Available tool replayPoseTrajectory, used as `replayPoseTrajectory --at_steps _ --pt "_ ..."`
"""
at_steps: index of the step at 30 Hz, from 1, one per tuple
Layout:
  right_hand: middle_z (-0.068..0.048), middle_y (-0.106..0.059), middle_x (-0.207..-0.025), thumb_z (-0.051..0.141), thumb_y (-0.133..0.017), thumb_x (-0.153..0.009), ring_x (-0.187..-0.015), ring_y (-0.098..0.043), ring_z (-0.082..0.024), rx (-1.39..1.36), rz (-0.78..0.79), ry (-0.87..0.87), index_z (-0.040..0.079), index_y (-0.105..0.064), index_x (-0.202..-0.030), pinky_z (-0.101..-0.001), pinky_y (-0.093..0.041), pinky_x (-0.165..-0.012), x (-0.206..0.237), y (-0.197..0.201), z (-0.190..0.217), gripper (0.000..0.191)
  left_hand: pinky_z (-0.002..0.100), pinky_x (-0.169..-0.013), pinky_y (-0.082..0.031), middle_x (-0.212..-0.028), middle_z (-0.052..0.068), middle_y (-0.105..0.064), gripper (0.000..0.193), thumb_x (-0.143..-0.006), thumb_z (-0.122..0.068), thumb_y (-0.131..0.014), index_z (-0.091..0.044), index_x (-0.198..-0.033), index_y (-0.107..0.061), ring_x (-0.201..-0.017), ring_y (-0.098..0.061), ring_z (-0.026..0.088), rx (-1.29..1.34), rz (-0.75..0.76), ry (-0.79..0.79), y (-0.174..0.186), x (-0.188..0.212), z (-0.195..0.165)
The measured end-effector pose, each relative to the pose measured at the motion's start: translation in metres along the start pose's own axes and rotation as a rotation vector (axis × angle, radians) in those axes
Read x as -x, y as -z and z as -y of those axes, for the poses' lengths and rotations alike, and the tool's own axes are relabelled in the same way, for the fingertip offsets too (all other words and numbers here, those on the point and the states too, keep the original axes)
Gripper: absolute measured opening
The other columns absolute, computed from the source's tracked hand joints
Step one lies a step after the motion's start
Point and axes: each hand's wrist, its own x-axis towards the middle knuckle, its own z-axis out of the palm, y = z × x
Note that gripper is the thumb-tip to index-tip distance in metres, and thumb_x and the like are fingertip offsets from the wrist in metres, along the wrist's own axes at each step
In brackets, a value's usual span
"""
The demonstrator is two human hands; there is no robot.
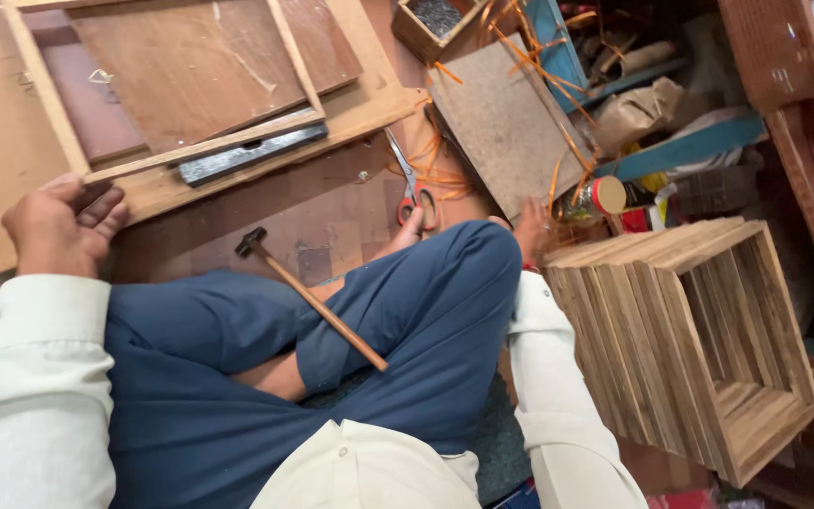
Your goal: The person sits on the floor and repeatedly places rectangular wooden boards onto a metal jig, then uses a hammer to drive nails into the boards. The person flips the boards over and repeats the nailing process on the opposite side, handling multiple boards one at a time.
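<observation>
Head view: the person is sitting cross-legged on the floor, and the work looks paused between nailing steps. The left hand [63, 226] is resting loosely curled, holding nothing, on the corner of the wooden frame [44, 94]. The right hand [531, 226] is reaching past the knee toward the stack of wooden frames [685, 330]; can't tell its fingers. The hammer [308, 295] is lying across the lap, just below the wooden frame, long axis diagonal, head pointing up-left toward it, handle end down-right. Scissors [414, 188] are lying right of the frame. Next move probably calls for gripping the hammer's handle end.
</observation>
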Motion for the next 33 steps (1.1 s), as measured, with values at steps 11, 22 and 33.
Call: replayPoseTrajectory --at_steps 11,22,33 --pt "-0.017 -0.069 -0.133 0.035 -0.073 -0.097 -0.128 -0.062 -0.033 -0.015 0.066 0.238 0.006 -0.069 -0.129 -0.0433 -0.048 -0.106 0.011 0.002 -0.003 0.043 0.044 -0.087 -0.064 -0.115 0.016 -0.069 0.024 -0.110 -0.021 -0.060 -0.003 -0.126 -0.057 -0.099 -0.074 0.028 -0.026 0.091 -0.041 0.002 0.007 0.000" --pt "-0.010 -0.076 -0.095 -0.004 -0.057 -0.095 -0.087 -0.072 -0.024 -0.454 -0.649 0.034 0.000 -0.075 -0.098 -0.0370 -0.061 -0.081 -0.080 0.130 0.071 0.019 0.031 -0.054 -0.046 -0.091 0.006 -0.062 0.007 -0.103 -0.001 -0.069 -0.001 -0.108 -0.063 -0.070 -0.054 0.014 -0.039 -0.168 -0.468 -0.006 -0.005 0.008" --pt "-0.011 -0.068 -0.129 0.022 -0.054 -0.106 -0.119 -0.066 -0.030 -2.002 0.204 -0.517 0.001 -0.060 -0.132 -0.0477 -0.053 -0.107 -0.112 0.138 0.150 0.034 0.023 -0.059 -0.055 -0.098 0.007 -0.073 0.022 -0.104 -0.023 -0.066 -0.002 -0.110 -0.068 -0.075 -0.071 0.012 0.015 0.127 -0.636 -0.054 0.061 -0.028"
